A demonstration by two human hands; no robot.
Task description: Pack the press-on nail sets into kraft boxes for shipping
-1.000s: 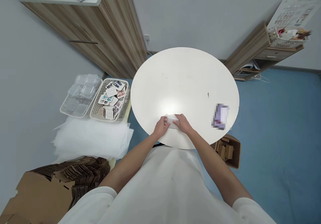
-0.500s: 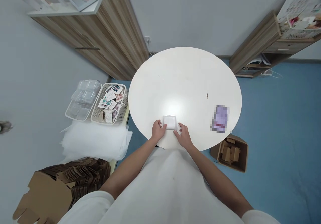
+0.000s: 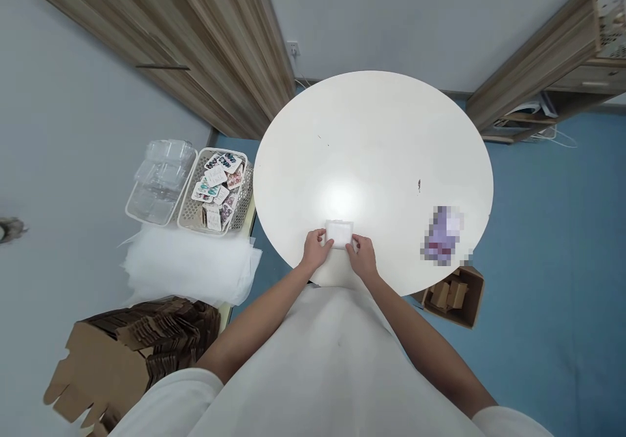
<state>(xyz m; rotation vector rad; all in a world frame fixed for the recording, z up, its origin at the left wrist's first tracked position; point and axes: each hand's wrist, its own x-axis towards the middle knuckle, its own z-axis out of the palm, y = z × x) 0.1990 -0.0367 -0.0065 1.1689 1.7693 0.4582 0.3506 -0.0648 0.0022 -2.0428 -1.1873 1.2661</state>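
A small, flat white packet [image 3: 339, 234], apparently in translucent wrapping, lies on the round white table [image 3: 376, 143] near its front edge. My left hand [image 3: 317, 249] holds its left side, thumb at the lower left corner and fingers curled by the left edge. On the opposite side, my right hand [image 3: 362, 256] has its thumb at the lower right corner and its fingertips against the right edge. What is inside the packet cannot be made out.
Left of the table stand a basket of patterned cards [image 3: 215, 192], a bin of clear plastic cases [image 3: 161, 176], stacked white sheets [image 3: 190, 264] and folded cardboard boxes [image 3: 107, 365]. A blurred purple item [image 3: 441, 235] lies right on the table; an open carton [image 3: 472, 300] sits below.
My right hand has closed in from beside the packet and now touches its right edge. The left hand stays on the left side. The camera view has shifted somewhat.
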